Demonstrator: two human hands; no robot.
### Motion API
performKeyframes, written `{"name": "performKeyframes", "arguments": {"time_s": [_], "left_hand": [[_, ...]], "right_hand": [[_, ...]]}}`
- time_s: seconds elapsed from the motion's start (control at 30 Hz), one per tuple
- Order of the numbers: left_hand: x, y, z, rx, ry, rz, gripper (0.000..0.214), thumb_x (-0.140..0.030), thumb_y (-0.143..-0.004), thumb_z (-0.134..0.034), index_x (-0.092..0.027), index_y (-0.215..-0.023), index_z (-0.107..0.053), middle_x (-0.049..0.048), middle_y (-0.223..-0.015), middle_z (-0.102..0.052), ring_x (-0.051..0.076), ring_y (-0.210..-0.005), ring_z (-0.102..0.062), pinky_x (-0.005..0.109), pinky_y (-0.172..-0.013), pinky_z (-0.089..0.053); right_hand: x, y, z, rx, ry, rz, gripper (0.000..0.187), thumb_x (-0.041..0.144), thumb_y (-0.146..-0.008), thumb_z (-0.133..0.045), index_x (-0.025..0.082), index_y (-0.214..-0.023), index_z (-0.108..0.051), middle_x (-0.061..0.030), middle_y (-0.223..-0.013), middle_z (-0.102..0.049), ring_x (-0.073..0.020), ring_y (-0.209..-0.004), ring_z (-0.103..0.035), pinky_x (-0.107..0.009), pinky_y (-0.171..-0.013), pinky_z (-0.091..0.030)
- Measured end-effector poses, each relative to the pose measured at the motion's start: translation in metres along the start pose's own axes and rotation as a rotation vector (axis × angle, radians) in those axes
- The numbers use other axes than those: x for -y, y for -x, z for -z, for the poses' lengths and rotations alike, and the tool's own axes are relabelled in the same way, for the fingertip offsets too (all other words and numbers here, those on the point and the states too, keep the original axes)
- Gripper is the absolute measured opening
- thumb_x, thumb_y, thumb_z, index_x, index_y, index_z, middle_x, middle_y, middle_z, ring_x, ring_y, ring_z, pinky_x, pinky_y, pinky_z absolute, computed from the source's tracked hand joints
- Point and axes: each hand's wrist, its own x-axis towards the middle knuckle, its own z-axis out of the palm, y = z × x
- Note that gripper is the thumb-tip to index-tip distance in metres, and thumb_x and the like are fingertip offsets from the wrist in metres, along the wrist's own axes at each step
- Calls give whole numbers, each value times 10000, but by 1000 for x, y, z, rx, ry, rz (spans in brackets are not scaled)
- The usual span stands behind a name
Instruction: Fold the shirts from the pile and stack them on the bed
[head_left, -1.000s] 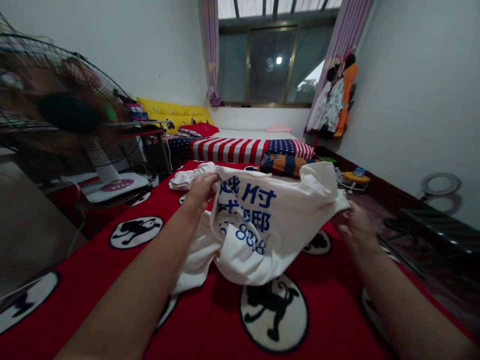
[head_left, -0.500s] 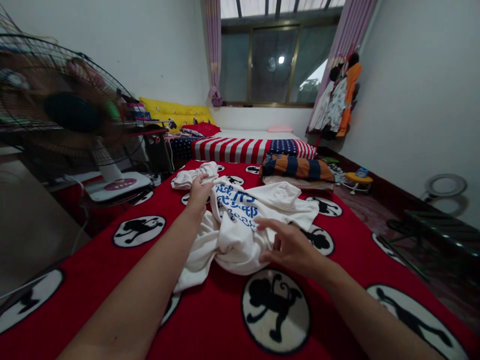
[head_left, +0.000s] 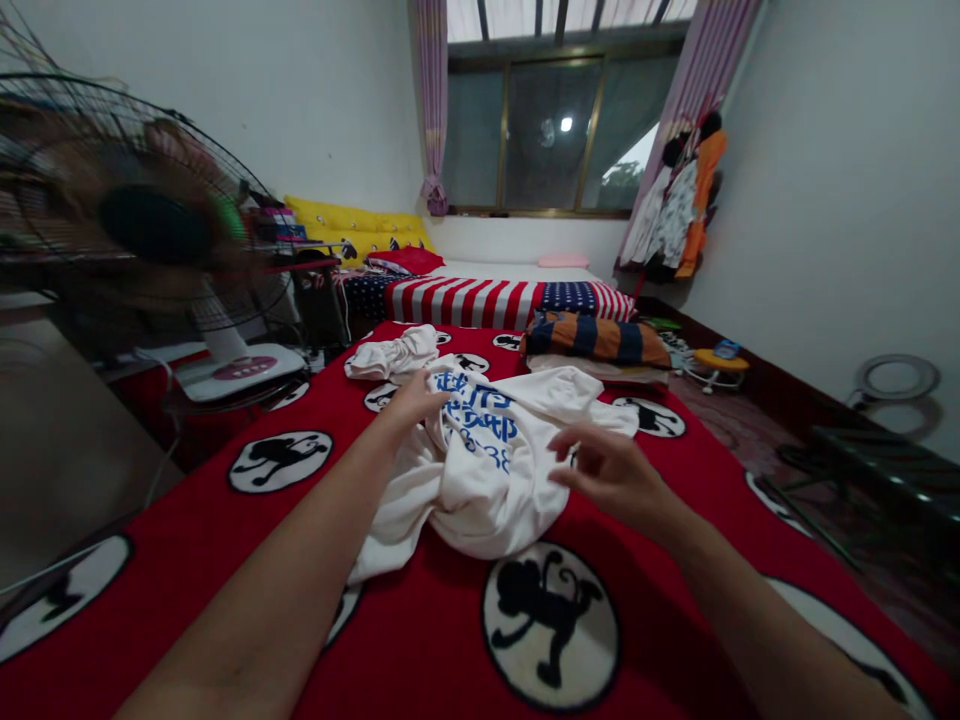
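Note:
A crumpled white shirt [head_left: 472, 490] with blue printed characters lies on the red blanket [head_left: 420, 650]. At its upper left edge is my left hand [head_left: 414, 402], its fingers closed on the cloth beside the lettering. My right hand [head_left: 611, 472] hovers at the shirt's right side, fingers bent and thumb apart, with nothing visibly held. Just beyond my left hand lies a bunched white cloth [head_left: 394, 354], apart from the shirt.
Folded clothes [head_left: 596, 340], striped orange and navy on top, rest at the blanket's far right. A running fan [head_left: 154, 225] stands at left. Behind is a bed with a flag-patterned cover [head_left: 465, 300]. A yellow stool [head_left: 720, 360] and dark bench [head_left: 892, 465] stand at right.
My left hand has moved slightly right and nearer, closing on the shirt's edge. My right hand has shifted right, off the lettering, and more of the print shows.

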Motion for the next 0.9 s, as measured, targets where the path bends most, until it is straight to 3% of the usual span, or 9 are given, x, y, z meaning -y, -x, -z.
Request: {"name": "performKeyframes", "arguments": {"time_s": [0.07,0.1,0.23,0.3,0.43,0.5,0.6,0.77,0.9], "left_hand": [[1,0,0,46,-74,25,657,-331,-635,-780,-158,-1228,-554,137,-1128,-668,268,-947,-661,287,-707,-509],[1,0,1,66,-115,29,665,-349,-655,-768,-157,-1250,-542,143,-1153,-659,271,-951,-661,286,-696,-510],[1,-4,6,107,-216,-3,639,-379,-719,-719,-163,-1288,-523,148,-1219,-637,290,-1026,-642,311,-748,-518],[3,-6,8,85,-270,-30,607,-347,-697,-734,-171,-1250,-556,144,-1220,-641,310,-1082,-618,344,-833,-505],[4,-8,5,-47,-229,-65,547,-122,-552,-743,-174,-1086,-642,135,-1106,-682,347,-1098,-603,396,-919,-472],[0,-7,2,-74,-38,-23,545,-48,-531,-675,-173,-1061,-644,119,-991,-697,320,-962,-655,389,-829,-513],[-15,-4,1,-87,328,41,558,-84,-597,-603,-182,-1145,-592,66,-846,-670,221,-672,-657,343,-627,-535],[-33,-4,21,-426,662,-24,379,-146,-731,-516,-180,-1106,-554,6,-840,-609,110,-660,-586,225,-621,-487],[-38,-6,32,-541,727,-53,352,-120,-789,-491,-154,-1139,-509,-6,-872,-593,97,-758,-561,208,-708,-472]], "right_hand": [[8,6,-20,301,165,37,386,304,-651,-801,233,-1007,-671,-21,-992,-640,-114,-641,-565,-236,-590,-417],[12,8,-30,372,249,42,427,275,-638,-804,248,-1043,-669,-31,-1074,-627,-128,-694,-591,-245,-627,-425],[17,9,-48,328,387,34,179,114,-779,-588,205,-914,-663,-51,-1021,-639,-161,-786,-622,-258,-677,-419],[12,6,-42,176,265,53,160,92,-797,-522,187,-864,-633,-46,-891,-648,-165,-770,-613,-259,-671,-423],[-1,-1,-13,-338,-117,9,135,215,-836,-553,197,-950,-624,-22,-801,-640,-161,-710,-595,-264,-646,-466],[-7,-4,3,-574,-243,-43,156,291,-836,-595,209,-960,-640,-19,-839,-654,-162,-739,-607,-274,-675,-494],[-21,-7,23,-832,-346,-100,180,329,-786,-651,204,-916,-660,-20,-865,-670,-169,-771,-618,-293,-695,-520],[-67,-10,43,-1098,-563,-233,221,293,-615,-718,195,-802,-654,-1,-767,-647,-150,-639,-588,-302,-608,-531],[-85,-9,47,-1097,-496,-340,243,282,-627,-658,192,-853,-662,-32,-814,-656,-180,-689,-603,-337,-625,-530]]}}
